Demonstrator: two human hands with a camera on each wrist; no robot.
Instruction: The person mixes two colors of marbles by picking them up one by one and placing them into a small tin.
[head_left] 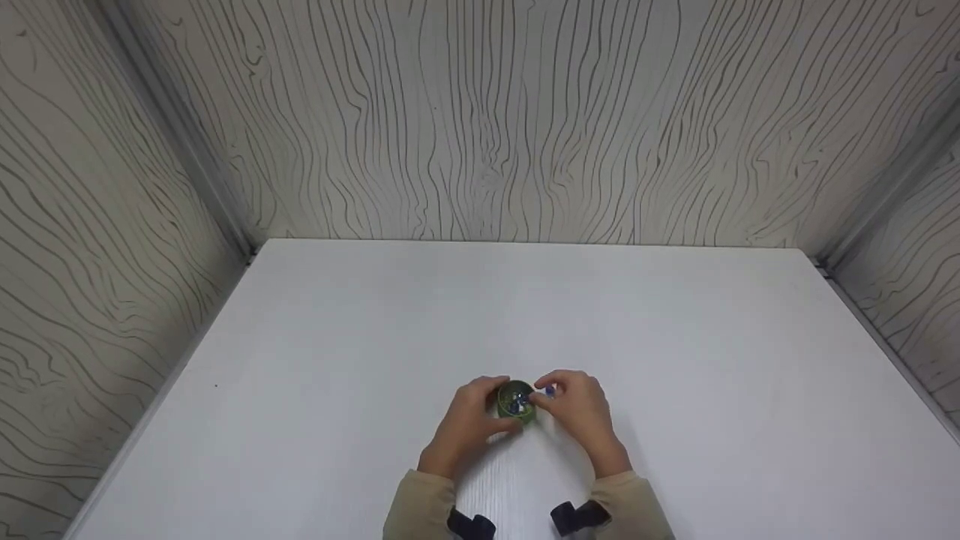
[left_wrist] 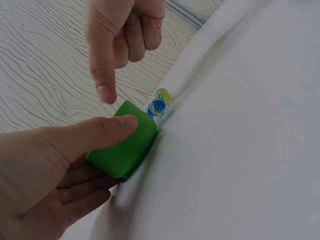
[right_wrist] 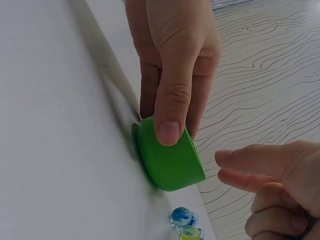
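A small green cup (head_left: 506,412) (left_wrist: 125,145) (right_wrist: 170,160) stands upright on the white table, with several blue marbles (head_left: 517,406) inside. My left hand (head_left: 465,429) (left_wrist: 60,172) (right_wrist: 177,65) grips its sides between thumb and fingers. Over the cup's right rim is my right hand (head_left: 589,412) (left_wrist: 117,37) (right_wrist: 280,187), thumb and index finger extended and slightly apart, nothing seen between them, other fingers curled. Beside the cup, a blue marble (left_wrist: 158,106) (right_wrist: 181,216) and a yellow one (left_wrist: 162,95) (right_wrist: 190,233) lie among several on the table.
The white table (head_left: 337,337) reaches back to a wall (head_left: 487,120) with a wood-grain pattern. Similar panels stand at the left (head_left: 90,285) and right (head_left: 922,277). Dark straps with small cameras (head_left: 471,525) (head_left: 579,517) are worn at both wrists.
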